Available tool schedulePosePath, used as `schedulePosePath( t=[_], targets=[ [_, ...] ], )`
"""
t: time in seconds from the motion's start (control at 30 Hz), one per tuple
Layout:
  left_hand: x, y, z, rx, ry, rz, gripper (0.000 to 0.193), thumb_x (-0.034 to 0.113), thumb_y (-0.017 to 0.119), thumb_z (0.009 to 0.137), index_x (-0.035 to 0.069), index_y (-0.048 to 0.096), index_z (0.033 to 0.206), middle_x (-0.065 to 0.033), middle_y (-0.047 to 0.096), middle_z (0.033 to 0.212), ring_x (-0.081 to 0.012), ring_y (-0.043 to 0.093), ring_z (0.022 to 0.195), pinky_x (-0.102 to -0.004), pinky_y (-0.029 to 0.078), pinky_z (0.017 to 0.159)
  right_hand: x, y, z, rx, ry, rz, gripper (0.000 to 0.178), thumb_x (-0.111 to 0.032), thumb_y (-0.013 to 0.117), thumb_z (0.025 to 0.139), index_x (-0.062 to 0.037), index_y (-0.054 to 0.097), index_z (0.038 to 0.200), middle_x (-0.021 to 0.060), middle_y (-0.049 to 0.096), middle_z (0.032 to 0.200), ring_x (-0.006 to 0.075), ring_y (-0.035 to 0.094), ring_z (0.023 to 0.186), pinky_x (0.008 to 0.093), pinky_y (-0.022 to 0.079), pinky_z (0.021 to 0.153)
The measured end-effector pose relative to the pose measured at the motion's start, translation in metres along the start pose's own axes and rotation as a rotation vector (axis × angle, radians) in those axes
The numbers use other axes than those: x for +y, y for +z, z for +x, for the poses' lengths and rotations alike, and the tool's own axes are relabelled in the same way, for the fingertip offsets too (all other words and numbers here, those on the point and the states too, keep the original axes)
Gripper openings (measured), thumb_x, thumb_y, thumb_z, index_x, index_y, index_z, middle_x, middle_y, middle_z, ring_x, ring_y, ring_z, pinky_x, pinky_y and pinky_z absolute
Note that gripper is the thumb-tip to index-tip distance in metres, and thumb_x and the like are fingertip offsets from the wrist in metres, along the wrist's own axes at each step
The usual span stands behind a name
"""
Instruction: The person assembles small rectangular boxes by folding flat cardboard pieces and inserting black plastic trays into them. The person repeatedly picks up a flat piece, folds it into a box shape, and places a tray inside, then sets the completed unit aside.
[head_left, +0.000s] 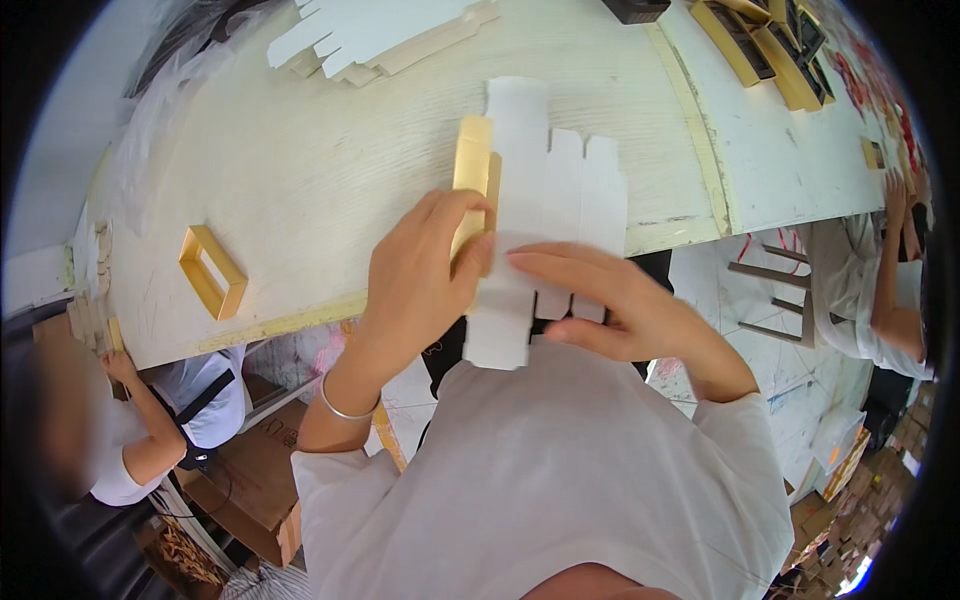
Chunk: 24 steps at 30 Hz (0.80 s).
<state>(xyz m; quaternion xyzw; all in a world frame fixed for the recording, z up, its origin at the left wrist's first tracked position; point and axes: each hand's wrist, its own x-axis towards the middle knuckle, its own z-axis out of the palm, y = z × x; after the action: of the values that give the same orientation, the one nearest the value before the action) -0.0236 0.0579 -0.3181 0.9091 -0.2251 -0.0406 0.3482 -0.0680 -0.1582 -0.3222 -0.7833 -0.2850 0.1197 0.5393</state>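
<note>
A white cardboard box blank (pixel 560 200) with slotted flaps lies flat at the table's near edge, its lower end sticking out over the edge. Along its left side stands a gold cardboard piece (pixel 473 150); whether it is joined to the blank I cannot tell. My left hand (pixel 428 265) is closed around that gold piece, thumb and fingers pinching its near part. My right hand (pixel 610 300) reaches across the blank's near half with fingers stretched out, a little blurred, its fingertips close to the gold piece.
A gold cardboard frame (pixel 212 272) rests on the table at left. Stacked white blanks (pixel 375 35) lie at the back. Several gold boxes with dark insides (pixel 765 45) are at the far right. One co-worker's hand (pixel 118 365) is at left, another person's arm (pixel 895 265) at right.
</note>
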Motion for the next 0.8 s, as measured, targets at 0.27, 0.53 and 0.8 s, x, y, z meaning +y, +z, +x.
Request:
schedulePosePath(
  t=[0.27,0.53,0.8],
  targets=[
    [-0.007,-0.003,0.042,-0.217,0.059,-0.057,0.041,0.002,0.058,0.084,0.012,0.045,0.122,-0.0108,0.059,0.084,-0.0274,0.06,0.072,-0.0348,0.047,0.067,0.032,-0.021,-0.034,0.039,-0.323,-0.889,0.037,-0.015,0.07,0.067,-0.0065,0.065,0.103,0.01,0.058,0.111,0.027,0.055,0.107,0.0409,0.043,0.093],
    [-0.014,-0.002,0.052,-0.252,0.215,-0.079,0.04,0.001,0.058,0.084,0.013,0.049,0.121,-0.0096,0.058,0.082,-0.025,0.058,0.07,-0.0325,0.046,0.065,0.019,-0.004,0.012,0.252,-0.433,-0.919,0.024,-0.01,0.066,0.072,-0.0026,0.062,0.095,0.0106,0.055,0.098,0.025,0.055,0.097,0.0386,0.045,0.085],
    [-0.01,-0.002,0.051,-0.294,0.195,-0.106,0.04,-0.001,0.058,0.082,0.013,0.052,0.119,-0.009,0.055,0.077,-0.023,0.053,0.064,-0.0321,0.044,0.06,0.016,0.0,0.007,-0.076,-0.203,-0.721,0.013,-0.007,0.063,0.073,-0.0035,0.063,0.086,0.0089,0.056,0.098,0.0241,0.055,0.097,0.0347,0.045,0.075]
  ],
)
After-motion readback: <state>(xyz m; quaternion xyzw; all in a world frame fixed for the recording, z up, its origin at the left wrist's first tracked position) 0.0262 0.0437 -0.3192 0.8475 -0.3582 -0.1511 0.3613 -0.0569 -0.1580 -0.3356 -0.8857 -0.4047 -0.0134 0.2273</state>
